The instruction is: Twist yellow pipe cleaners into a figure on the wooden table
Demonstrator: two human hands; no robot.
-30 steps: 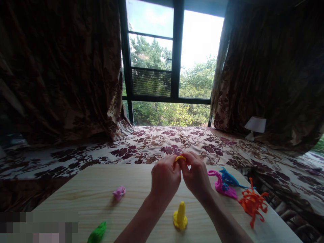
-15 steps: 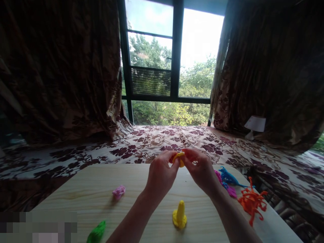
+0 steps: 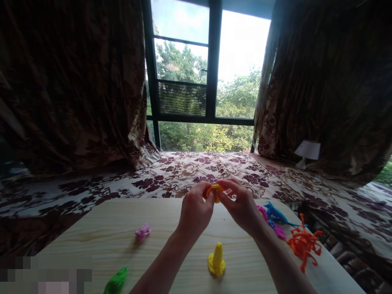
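Note:
Between the fingertips of both hands is a small piece of yellow modelling clay [image 3: 217, 188], held up over the far edge of the table. My left hand [image 3: 196, 206] pinches it from the left, and my right hand [image 3: 240, 203] from the right. Part of the clay is hidden by the fingers; its upper edge looks curved. Below the hands, between my forearms, a yellow clay figure [image 3: 217, 260] stands upright, a tall rounded post on a wide round base.
On the wooden table [image 3: 101, 220] lie a pink clay lump [image 3: 143, 232] and a green clay piece [image 3: 116, 281] at left. Beside my right forearm are magenta clay [image 3: 279, 231], a blue clay animal shape [image 3: 275, 213] and a tangled orange clay piece [image 3: 305, 243]. A lamp [image 3: 308, 150] stands beyond.
My right fingers have shifted slightly left and closer around the yellow clay, which has turned a little in the fingertips. Everything on the table stays put.

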